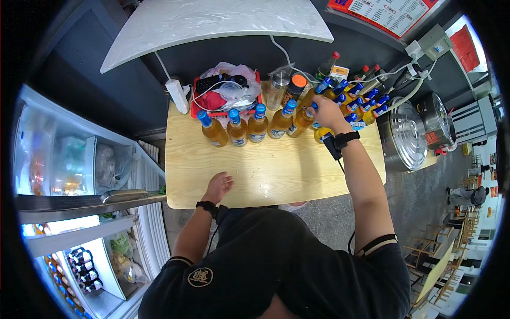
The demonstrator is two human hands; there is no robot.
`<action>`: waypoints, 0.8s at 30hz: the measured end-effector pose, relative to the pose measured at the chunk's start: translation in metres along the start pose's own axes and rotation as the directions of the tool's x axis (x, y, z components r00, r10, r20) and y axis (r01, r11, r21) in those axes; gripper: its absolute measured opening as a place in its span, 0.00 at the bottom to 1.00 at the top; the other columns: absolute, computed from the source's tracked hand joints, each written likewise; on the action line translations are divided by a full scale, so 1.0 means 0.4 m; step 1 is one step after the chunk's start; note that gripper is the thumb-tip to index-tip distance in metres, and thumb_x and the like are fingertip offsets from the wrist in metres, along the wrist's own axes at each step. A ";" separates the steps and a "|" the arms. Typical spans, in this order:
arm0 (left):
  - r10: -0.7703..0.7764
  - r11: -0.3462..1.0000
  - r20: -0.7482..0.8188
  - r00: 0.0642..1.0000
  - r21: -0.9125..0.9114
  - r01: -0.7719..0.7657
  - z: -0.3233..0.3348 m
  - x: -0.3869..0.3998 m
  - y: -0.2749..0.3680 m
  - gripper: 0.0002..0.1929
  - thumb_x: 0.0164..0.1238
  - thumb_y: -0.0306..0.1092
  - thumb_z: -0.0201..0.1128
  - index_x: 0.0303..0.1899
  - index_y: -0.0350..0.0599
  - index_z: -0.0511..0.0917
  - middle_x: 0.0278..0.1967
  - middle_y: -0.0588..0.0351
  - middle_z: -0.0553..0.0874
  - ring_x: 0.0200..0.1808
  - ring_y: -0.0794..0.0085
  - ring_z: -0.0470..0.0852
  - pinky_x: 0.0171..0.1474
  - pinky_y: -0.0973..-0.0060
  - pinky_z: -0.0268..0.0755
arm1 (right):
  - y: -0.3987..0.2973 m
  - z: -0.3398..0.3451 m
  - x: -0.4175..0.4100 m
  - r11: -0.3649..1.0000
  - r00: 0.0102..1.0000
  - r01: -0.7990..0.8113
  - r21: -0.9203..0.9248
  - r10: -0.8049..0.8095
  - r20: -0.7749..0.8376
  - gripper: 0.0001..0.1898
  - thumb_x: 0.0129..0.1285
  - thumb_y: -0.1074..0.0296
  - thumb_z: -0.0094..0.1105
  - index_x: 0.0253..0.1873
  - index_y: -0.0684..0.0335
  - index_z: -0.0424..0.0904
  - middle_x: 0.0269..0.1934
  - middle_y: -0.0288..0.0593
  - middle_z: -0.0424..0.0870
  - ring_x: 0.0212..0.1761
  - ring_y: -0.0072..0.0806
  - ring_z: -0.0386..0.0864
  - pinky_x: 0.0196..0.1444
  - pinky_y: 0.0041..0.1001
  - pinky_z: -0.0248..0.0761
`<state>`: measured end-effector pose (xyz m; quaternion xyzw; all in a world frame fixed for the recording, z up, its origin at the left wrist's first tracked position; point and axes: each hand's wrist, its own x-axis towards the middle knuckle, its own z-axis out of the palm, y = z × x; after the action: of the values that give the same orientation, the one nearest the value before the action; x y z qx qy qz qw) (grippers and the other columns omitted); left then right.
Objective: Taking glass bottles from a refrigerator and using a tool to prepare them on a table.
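Observation:
My right hand [327,113] has its fingers closed around the blue-foiled neck of a glass beer bottle [299,126], at the right end of a row on the wooden table. To its left stand more amber bottles with blue tops, among them a beer bottle [280,124] and, at the far left, another beer bottle [214,132]. A cluster of blue-topped bottles [354,104] is packed together just right of my hand, partly covered by it. My left hand [219,187] is empty, fingers apart, near the table's front edge.
Behind the row sit a red basket [194,109] of bags and cables, a glass jar [277,91] and an orange-lidded jar [297,85]. A power strip [177,96] lies at the table's back left. Large steel pots [408,133] stand right; a lit refrigerator [139,229] stands left.

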<state>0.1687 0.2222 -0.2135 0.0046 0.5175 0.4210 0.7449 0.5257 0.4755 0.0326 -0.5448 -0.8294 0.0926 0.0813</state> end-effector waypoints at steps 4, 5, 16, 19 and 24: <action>0.023 1.000 -0.090 0.996 0.010 -0.023 -0.028 -0.033 0.001 0.17 0.70 0.43 0.57 0.56 0.49 0.69 0.45 0.51 0.80 0.45 0.61 0.80 0.48 0.68 0.74 | 0.004 0.010 -0.001 1.000 0.999 -0.012 -0.007 0.011 -0.047 0.14 0.61 0.61 0.62 0.45 0.63 0.74 0.39 0.55 0.83 0.44 0.51 0.80 0.47 0.43 0.73; 0.058 0.998 -0.101 0.993 0.014 -0.057 -0.035 -0.024 0.011 0.17 0.70 0.42 0.56 0.56 0.50 0.69 0.46 0.53 0.80 0.43 0.63 0.80 0.46 0.69 0.74 | -0.002 0.011 0.001 0.999 0.998 -0.042 -0.027 0.041 -0.056 0.14 0.61 0.60 0.62 0.44 0.64 0.73 0.38 0.55 0.83 0.44 0.51 0.80 0.46 0.43 0.74; 0.272 0.960 -0.119 0.955 0.103 -0.261 0.079 0.001 0.161 0.21 0.69 0.38 0.54 0.61 0.50 0.64 0.50 0.55 0.77 0.46 0.63 0.81 0.47 0.67 0.73 | -0.050 0.046 0.030 0.993 0.984 -0.117 -0.003 0.116 -0.132 0.14 0.61 0.65 0.62 0.44 0.65 0.70 0.38 0.55 0.81 0.43 0.53 0.79 0.46 0.44 0.72; 0.269 0.961 -0.152 0.951 0.105 -0.255 0.084 -0.002 0.179 0.24 0.67 0.37 0.57 0.62 0.50 0.63 0.50 0.56 0.76 0.46 0.64 0.80 0.49 0.68 0.72 | -0.041 0.042 0.032 0.998 0.991 -0.068 -0.009 0.067 -0.115 0.14 0.61 0.65 0.62 0.46 0.64 0.71 0.39 0.55 0.81 0.44 0.53 0.79 0.47 0.44 0.73; 0.358 0.926 -0.249 0.900 0.217 -0.308 0.072 0.003 0.224 0.27 0.63 0.34 0.63 0.62 0.49 0.63 0.49 0.55 0.77 0.47 0.67 0.79 0.50 0.69 0.72 | -0.039 0.032 0.030 0.999 0.991 -0.047 -0.014 0.045 -0.123 0.15 0.62 0.63 0.61 0.49 0.62 0.71 0.40 0.55 0.81 0.45 0.52 0.79 0.47 0.44 0.73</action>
<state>0.1355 0.2931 -0.1613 0.0973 0.6449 0.4924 0.5764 0.5042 0.4796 0.0242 -0.5691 -0.8109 0.0536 0.1255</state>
